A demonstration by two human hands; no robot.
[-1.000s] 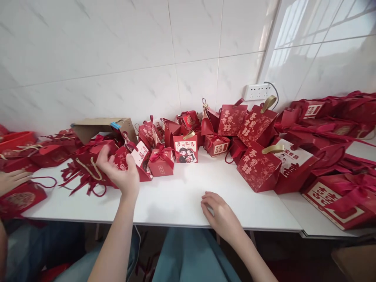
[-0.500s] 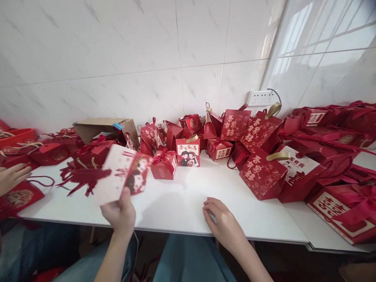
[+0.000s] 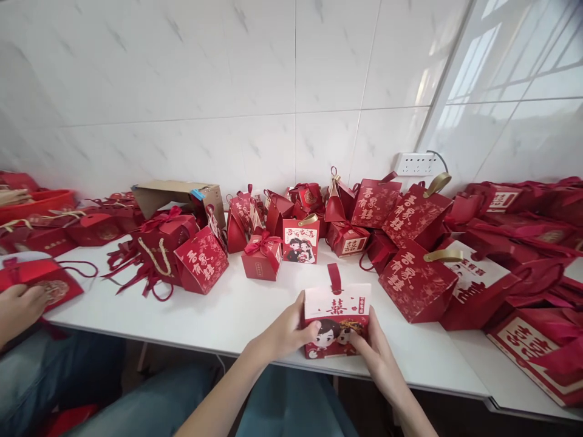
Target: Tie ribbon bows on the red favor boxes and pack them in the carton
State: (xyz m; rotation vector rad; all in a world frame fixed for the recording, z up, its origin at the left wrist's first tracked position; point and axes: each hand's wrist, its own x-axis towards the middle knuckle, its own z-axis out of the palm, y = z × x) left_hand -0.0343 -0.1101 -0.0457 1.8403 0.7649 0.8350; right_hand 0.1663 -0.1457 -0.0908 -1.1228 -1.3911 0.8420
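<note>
Between two hands (image 3: 337,334), white-and-red cartoon couple box (image 3: 337,321), upright, dark red ribbon loop (image 3: 334,278) on top

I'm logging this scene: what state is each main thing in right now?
Left hand, gripping cartoon box's left side
Right hand, gripping cartoon box's right side
Cartoon box, upright, ribbon loop raised
Centre bow-tied box, closed, bow tied
Cardboard box, open at front
Other person's hand, on red box
</note>
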